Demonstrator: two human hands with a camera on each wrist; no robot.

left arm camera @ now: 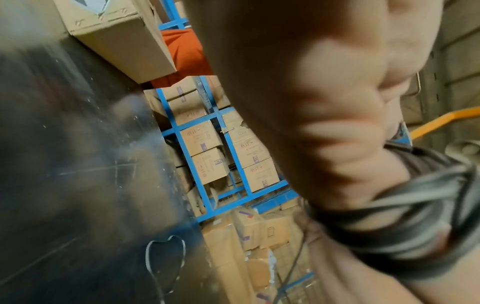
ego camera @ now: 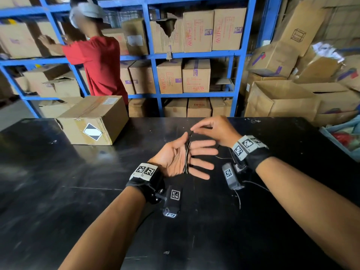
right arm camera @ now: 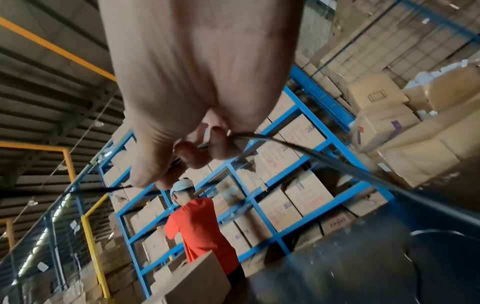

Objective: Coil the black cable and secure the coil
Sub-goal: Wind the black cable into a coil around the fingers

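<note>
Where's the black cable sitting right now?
In the head view the black cable is looped around the fingers of the open left hand above the table; the right hand pinches its free end just beyond.

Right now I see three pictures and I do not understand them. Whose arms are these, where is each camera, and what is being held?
No machine here: a person works with bare hands at a black table. The wide picture comes from a camera on the head; the other two come from cameras strapped to the wrists, so the hands look huge and blurred. The left hand lies open, palm up, with the black cable wound in loops around its fingers. The right hand pinches the cable's free part above it; its wrist picture shows that grip. A cardboard box stands on the table. Behind, another person in a red shirt faces blue shelves.
</note>
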